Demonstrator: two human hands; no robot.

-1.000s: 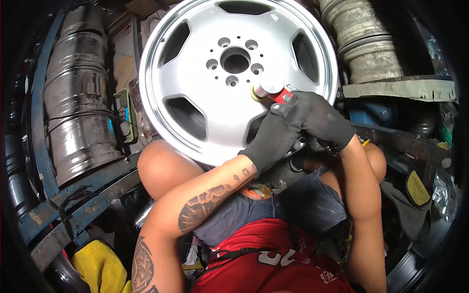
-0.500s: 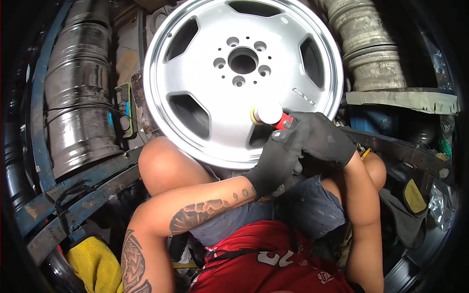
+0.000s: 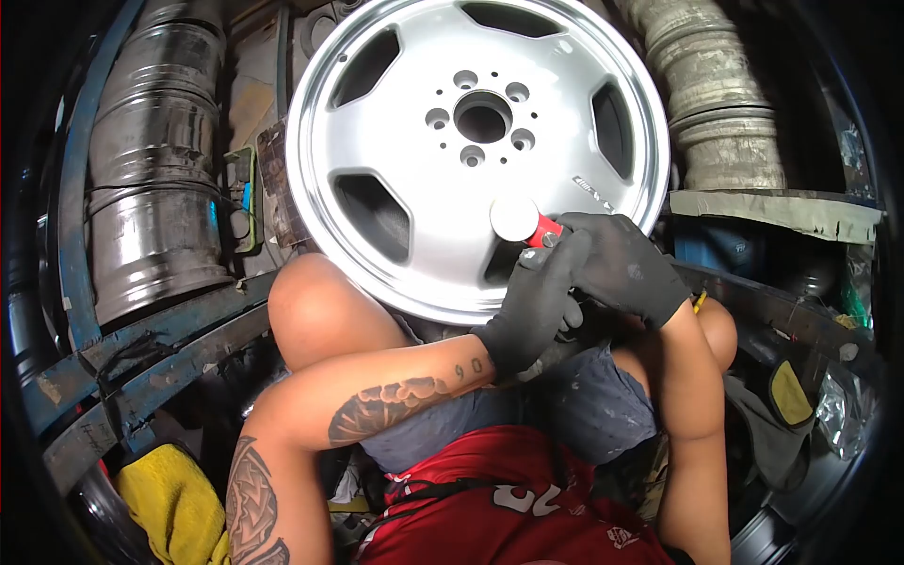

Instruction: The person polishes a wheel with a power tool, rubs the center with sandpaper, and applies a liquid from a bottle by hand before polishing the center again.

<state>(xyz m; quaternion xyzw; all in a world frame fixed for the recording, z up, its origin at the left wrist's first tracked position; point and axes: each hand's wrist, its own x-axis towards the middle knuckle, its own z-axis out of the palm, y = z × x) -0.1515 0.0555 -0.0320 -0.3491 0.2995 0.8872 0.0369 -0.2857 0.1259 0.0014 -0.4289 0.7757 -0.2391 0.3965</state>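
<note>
A large silver alloy wheel rim [image 3: 428, 202] leans in front of my knees, its face toward me, with five bolt holes around the centre bore. A small red handheld polisher [image 3: 545, 232] with a round white head [image 3: 514, 219] is over the lower part of the face, beside a spoke opening. My gloved right hand [image 3: 626, 270] is closed around the red body from the right. From below, my gloved left hand [image 3: 535, 306] is closed on it too, thumb along the top. Most of the tool's body is hidden by the gloves.
Stacked metal rims stand at the left [image 3: 155, 179] and more rims [image 3: 720, 122] at the right. A blue metal frame [image 3: 179, 344] runs along the left side. A yellow cloth [image 3: 174, 499] hangs lower left, and clear plastic wrap [image 3: 845, 405] lies at the right.
The polisher head has tipped, so its yellow pad edge no longer shows and the white top faces me. The view has shifted slightly, with the wheel a little farther right.
</note>
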